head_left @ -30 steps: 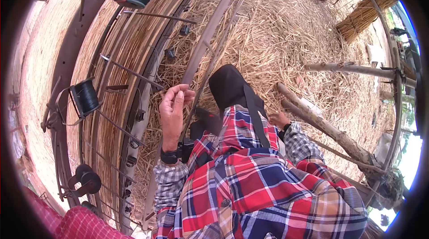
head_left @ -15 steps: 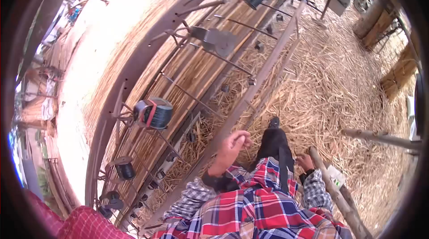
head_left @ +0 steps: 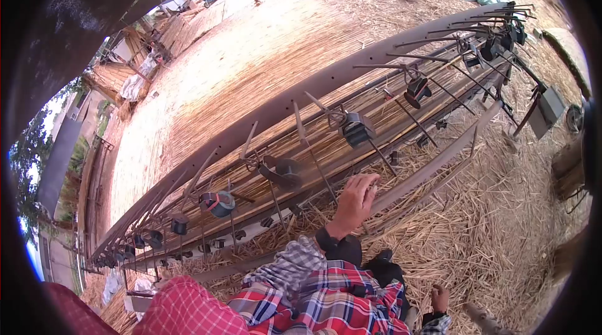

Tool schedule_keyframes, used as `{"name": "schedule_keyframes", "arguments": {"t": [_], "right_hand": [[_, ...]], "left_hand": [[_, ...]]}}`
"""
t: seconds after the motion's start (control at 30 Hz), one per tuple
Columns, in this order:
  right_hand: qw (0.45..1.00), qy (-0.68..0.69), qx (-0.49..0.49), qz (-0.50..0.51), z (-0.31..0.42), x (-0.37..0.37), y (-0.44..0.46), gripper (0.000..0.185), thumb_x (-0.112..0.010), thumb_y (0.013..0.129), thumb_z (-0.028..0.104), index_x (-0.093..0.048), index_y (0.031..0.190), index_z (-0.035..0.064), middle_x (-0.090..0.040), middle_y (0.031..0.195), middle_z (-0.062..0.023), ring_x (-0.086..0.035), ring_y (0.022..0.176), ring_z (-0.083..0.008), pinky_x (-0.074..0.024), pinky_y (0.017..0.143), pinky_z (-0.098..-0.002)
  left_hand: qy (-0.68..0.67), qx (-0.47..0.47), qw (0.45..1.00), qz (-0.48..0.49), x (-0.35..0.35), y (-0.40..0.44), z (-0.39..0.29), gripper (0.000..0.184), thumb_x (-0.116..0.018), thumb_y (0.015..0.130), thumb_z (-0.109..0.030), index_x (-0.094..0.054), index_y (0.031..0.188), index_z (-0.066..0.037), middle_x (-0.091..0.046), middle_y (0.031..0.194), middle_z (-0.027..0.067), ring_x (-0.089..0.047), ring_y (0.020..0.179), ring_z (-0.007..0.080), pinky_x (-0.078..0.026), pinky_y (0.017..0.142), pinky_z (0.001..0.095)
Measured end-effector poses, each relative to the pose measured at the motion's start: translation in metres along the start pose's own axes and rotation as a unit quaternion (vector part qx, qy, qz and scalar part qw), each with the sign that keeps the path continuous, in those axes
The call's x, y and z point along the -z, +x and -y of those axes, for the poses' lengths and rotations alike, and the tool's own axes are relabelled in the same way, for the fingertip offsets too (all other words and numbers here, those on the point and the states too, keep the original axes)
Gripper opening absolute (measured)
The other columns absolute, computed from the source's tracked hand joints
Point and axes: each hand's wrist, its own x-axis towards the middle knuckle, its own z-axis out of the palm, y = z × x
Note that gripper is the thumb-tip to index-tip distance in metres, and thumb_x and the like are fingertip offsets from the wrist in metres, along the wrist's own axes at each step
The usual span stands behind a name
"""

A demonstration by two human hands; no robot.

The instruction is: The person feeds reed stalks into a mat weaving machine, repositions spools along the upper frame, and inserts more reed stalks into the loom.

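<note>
Reeds (head_left: 251, 78) lie spread past the metal frame (head_left: 332, 82), remainder unclear; left hand (head_left: 356, 205) curls loose, seemingly empty fingers; right hand (head_left: 440, 298), can't tell.

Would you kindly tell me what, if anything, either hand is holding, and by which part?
No hold shows: the left hand is loosely curled with no object visible; the right hand appears too small to tell.

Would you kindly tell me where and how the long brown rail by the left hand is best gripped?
Probably from above, on the bare stretch just beyond the left hand: the brown rail is long and narrow, with its upper side uncovered there.
</note>
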Motion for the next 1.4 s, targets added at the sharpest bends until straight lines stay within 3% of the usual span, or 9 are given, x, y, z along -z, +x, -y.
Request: {"name": "schedule_keyframes", "arguments": {"t": [0.1, 0.23, 0.33, 0.5, 0.67, 0.77, 1.17, 1.27, 1.4], "right_hand": [[0.998, -0.055, 0.029, 0.0, 0.09, 0.042, 0.007, 0.025, -0.057, 0.085, 0.01, -0.064, 0.105, -0.004, -0.068, 0.089, -0.0204, -0.068, 0.075, -0.0267, -0.0519, 0.068, -0.0349], [0.998, -0.043, 0.035, 0.039, 0.094, 0.056, 0.048, 0.026, -0.059, 0.086, 0.011, -0.064, 0.109, 0.0012, -0.069, 0.084, -0.0196, -0.068, 0.074, -0.0269, -0.0524, 0.069, -0.0357], [0.997, -0.044, 0.039, 0.052, 0.146, 0.08, 0.072, 0.03, -0.06, 0.086, 0.014, -0.063, 0.113, 0.0015, -0.067, 0.097, -0.0202, -0.067, 0.088, -0.0302, -0.0516, 0.077, -0.0353], [0.987, -0.101, 0.092, 0.084, 0.228, 0.139, 0.129, 0.031, -0.06, 0.089, 0.018, -0.062, 0.117, 0.0061, -0.067, 0.102, -0.0183, -0.066, 0.092, -0.0279, -0.0509, 0.08, -0.0342], [0.982, -0.033, 0.175, 0.054, 0.31, 0.196, 0.205, 0.03, -0.059, 0.091, 0.016, -0.061, 0.118, 0.004, -0.068, 0.101, -0.015, -0.065, 0.093, -0.0218, -0.0503, 0.08, -0.0323], [0.976, 0.078, 0.199, 0.039, 0.348, 0.225, 0.264, 0.032, -0.057, 0.093, 0.018, -0.059, 0.119, -0.0001, -0.068, 0.102, -0.0124, -0.064, 0.093, -0.0172, -0.0498, 0.08, -0.0294], [0.872, 0.404, 0.278, 0.015, 0.487, 0.33, 0.451, 0.066, -0.047, 0.097, 0.045, -0.03, 0.143, 0.0015, -0.052, 0.129, -0.0214, -0.052, 0.12, -0.0253, -0.0412, 0.099, -0.0348], [0.862, 0.424, 0.276, 0.033, 0.516, 0.341, 0.487, 0.061, -0.044, 0.098, 0.044, -0.031, 0.143, 0.0037, -0.049, 0.133, -0.0222, -0.051, 0.12, -0.0269, -0.0408, 0.1, -0.0358], [0.827, 0.457, 0.301, 0.124, 0.539, 0.348, 0.53, 0.047, -0.054, 0.094, 0.04, -0.05, 0.126, 0.0056, -0.061, 0.11, -0.0067, -0.059, 0.097, -0.0156, -0.0467, 0.085, -0.0311]], "left_hand": [[0.092, 0.018, 0.996, 0.014, -0.021, 0.001, 0.032, 0.027, -0.055, 0.09, -0.016, -0.057, 0.115, -0.004, -0.059, 0.111, 0.0149, -0.052, 0.106, 0.0333, -0.04, 0.094, 0.0417], [0.118, 0.05, 0.991, 0.05, -0.037, -0.005, 0.06, 0.031, -0.056, 0.089, -0.021, -0.056, 0.116, -0.004, -0.058, 0.11, 0.0151, -0.051, 0.106, 0.0336, -0.038, 0.093, 0.0424], [0.122, 0.069, 0.988, 0.069, -0.047, -0.005, 0.059, 0.031, -0.053, 0.092, -0.022, -0.056, 0.116, -0.003, -0.058, 0.107, 0.0156, -0.052, 0.103, 0.0334, -0.04, 0.089, 0.0424], [-0.072, 0.204, 0.938, 0.27, -0.066, 0.024, 0.037, 0.032, -0.051, 0.094, -0.026, -0.059, 0.112, 0.0, -0.064, 0.102, 0.0193, -0.061, 0.093, 0.0343, -0.047, 0.081, 0.0383], [-0.148, 0.134, 0.91, 0.362, -0.099, 0.076, -0.025, 0.034, -0.053, 0.095, -0.027, -0.059, 0.116, 0.0, -0.065, 0.103, 0.0183, -0.065, 0.095, 0.0282, -0.049, 0.082, 0.0346], [-0.209, 0.13, 0.936, 0.254, -0.115, 0.121, -0.054, 0.035, -0.052, 0.097, -0.026, -0.056, 0.118, 0.002, -0.064, 0.1, 0.012, -0.062, 0.091, 0.0159, -0.048, 0.084, 0.0287], [-0.309, 0.169, 0.935, -0.049, -0.168, 0.236, -0.085, 0.035, -0.041, 0.102, -0.029, -0.055, 0.115, 0.001, -0.063, 0.095, 0.0086, -0.062, 0.08, 0.0122, -0.051, 0.076, 0.0254], [-0.278, 0.182, 0.941, -0.06, -0.171, 0.239, -0.084, 0.034, -0.041, 0.102, -0.028, -0.055, 0.114, 0.001, -0.063, 0.094, 0.0087, -0.062, 0.079, 0.0124, -0.051, 0.076, 0.0257], [-0.237, 0.205, 0.946, -0.084, -0.18, 0.231, -0.089, 0.033, -0.04, 0.103, -0.025, -0.058, 0.109, 0.001, -0.064, 0.092, 0.0082, -0.062, 0.078, 0.0118, -0.051, 0.073, 0.0257]]}}
